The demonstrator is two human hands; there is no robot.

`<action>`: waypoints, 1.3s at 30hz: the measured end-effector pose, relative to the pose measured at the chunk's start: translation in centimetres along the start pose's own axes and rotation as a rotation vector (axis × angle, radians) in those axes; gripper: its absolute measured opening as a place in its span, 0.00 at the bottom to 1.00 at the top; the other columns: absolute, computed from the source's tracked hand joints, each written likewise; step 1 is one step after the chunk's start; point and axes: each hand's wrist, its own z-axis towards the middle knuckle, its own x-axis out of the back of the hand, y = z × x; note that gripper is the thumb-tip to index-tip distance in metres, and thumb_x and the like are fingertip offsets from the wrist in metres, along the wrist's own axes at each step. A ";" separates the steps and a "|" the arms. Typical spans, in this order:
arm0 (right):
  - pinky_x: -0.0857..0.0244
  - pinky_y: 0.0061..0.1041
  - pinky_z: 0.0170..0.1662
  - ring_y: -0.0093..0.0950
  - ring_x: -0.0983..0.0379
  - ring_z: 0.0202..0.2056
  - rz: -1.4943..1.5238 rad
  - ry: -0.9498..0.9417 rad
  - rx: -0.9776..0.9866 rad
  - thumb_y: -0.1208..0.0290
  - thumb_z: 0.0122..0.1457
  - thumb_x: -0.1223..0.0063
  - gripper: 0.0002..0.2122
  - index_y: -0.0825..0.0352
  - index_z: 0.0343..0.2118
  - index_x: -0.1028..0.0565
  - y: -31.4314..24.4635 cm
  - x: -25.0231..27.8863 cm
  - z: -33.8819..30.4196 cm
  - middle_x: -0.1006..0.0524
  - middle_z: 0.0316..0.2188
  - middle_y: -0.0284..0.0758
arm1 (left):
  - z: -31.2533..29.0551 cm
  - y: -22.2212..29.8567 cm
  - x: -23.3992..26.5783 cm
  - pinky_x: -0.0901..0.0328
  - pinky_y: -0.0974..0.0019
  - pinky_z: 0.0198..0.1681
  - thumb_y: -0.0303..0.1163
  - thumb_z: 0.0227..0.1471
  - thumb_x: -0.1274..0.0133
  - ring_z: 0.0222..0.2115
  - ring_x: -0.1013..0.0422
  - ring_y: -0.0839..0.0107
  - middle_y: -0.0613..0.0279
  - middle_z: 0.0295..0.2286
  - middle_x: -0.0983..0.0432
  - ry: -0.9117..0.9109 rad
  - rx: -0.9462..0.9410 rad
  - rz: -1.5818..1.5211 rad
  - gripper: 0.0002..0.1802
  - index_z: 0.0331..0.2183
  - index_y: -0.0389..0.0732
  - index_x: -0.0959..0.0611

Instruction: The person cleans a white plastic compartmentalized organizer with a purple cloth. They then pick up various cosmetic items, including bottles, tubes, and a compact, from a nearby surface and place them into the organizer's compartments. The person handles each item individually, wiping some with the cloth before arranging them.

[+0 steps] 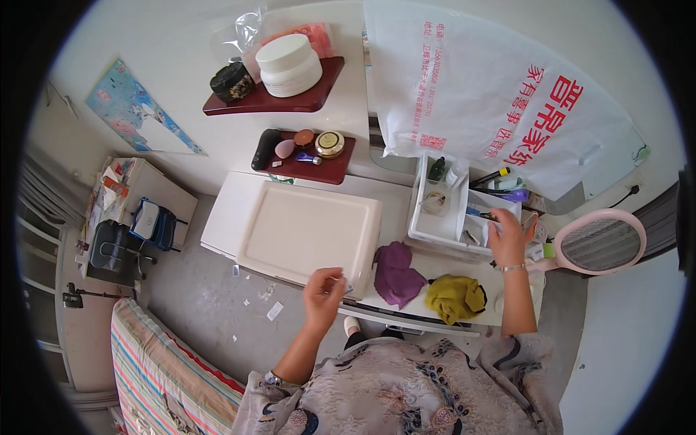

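Note:
My left hand [323,296] is raised at the front edge of a cream storage box [308,232], its fingers curled together. A small pale thing shows by its fingertips, too small to name. Over the white divided organizer [442,230] reaches my right hand [510,238], with thumb and forefinger apart above a compartment of small items. Whether the fingertips touch any of them is hard to see. Between my hands, a crumpled purple cloth [398,274] and a mustard-yellow cloth [455,298] lie on the white dresser top.
Two dark red shelves [337,163] hold jars and cosmetics. A pink racket-shaped swatter [603,241] stands at the right, near a mirror partly covered by a white printed sheet [471,87]. A striped bed [163,370] lies lower left; a cluttered desk [177,206] stands beyond it.

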 end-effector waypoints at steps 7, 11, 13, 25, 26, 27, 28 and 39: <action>0.31 0.24 0.36 0.30 0.25 0.34 0.666 -0.538 -0.100 0.73 0.53 0.47 0.11 0.69 0.39 0.26 -12.6 -6.7 -7.8 0.25 0.34 0.39 | 2.7 -2.4 11.1 0.42 0.80 0.27 0.23 0.52 0.49 0.25 0.39 0.84 0.68 0.30 0.30 0.597 -0.141 0.108 0.09 0.38 0.35 0.24; 0.32 0.23 0.34 0.29 0.25 0.31 0.723 -0.502 -0.088 0.71 0.52 0.44 0.11 0.70 0.38 0.25 -15.9 -11.7 -12.1 0.24 0.32 0.40 | 3.4 -3.2 15.9 0.40 0.78 0.33 0.27 0.52 0.49 0.32 0.34 0.82 0.70 0.33 0.27 0.726 -0.053 -0.053 0.10 0.38 0.38 0.22; 0.32 0.23 0.33 0.29 0.25 0.30 0.730 -0.529 -0.179 0.71 0.52 0.44 0.11 0.69 0.37 0.25 -15.3 -13.5 -13.4 0.24 0.31 0.40 | 3.4 -5.4 17.4 0.40 0.77 0.32 0.28 0.52 0.49 0.32 0.33 0.84 0.70 0.34 0.26 0.709 -0.052 -0.058 0.09 0.38 0.41 0.22; 0.36 0.41 0.44 0.46 0.35 0.46 0.102 -0.251 -0.090 0.68 0.47 0.43 0.23 0.59 0.49 0.31 -8.8 -21.2 -15.2 0.34 0.49 0.42 | 4.9 -6.7 17.3 0.40 0.78 0.31 0.27 0.53 0.50 0.31 0.33 0.82 0.68 0.33 0.27 0.587 -0.025 -0.010 0.09 0.39 0.38 0.23; 0.36 0.40 0.44 0.47 0.34 0.46 -0.005 -0.295 -0.129 0.68 0.46 0.42 0.25 0.59 0.50 0.32 -9.4 -21.9 -15.2 0.35 0.51 0.42 | 5.2 -6.5 17.2 0.40 0.78 0.31 0.27 0.53 0.50 0.31 0.33 0.82 0.68 0.33 0.27 0.592 -0.019 -0.014 0.10 0.39 0.37 0.23; 0.36 0.39 0.45 0.49 0.34 0.45 -0.109 -0.337 -0.162 0.67 0.44 0.41 0.27 0.60 0.51 0.33 -10.4 -22.8 -14.9 0.37 0.53 0.43 | 5.6 -6.3 17.6 0.39 0.78 0.31 0.27 0.53 0.50 0.31 0.33 0.82 0.68 0.33 0.27 0.602 -0.018 -0.018 0.10 0.39 0.37 0.23; 0.36 0.38 0.46 0.50 0.33 0.45 -0.214 -0.379 -0.193 0.66 0.43 0.40 0.30 0.60 0.52 0.34 -11.3 -23.5 -14.8 0.38 0.54 0.44 | 6.1 -6.2 18.0 0.39 0.78 0.31 0.27 0.53 0.50 0.31 0.33 0.82 0.68 0.34 0.27 0.586 -0.015 -0.043 0.10 0.39 0.37 0.23; 0.33 0.30 0.37 0.37 0.27 0.30 0.397 -0.196 -0.496 0.71 0.41 0.45 0.18 0.67 0.39 0.26 -9.2 -25.2 -19.6 0.25 0.29 0.42 | 7.3 -11.2 25.2 0.38 0.73 0.38 0.28 0.52 0.49 0.38 0.36 0.76 0.63 0.39 0.29 0.586 0.015 0.080 0.16 0.44 0.36 0.25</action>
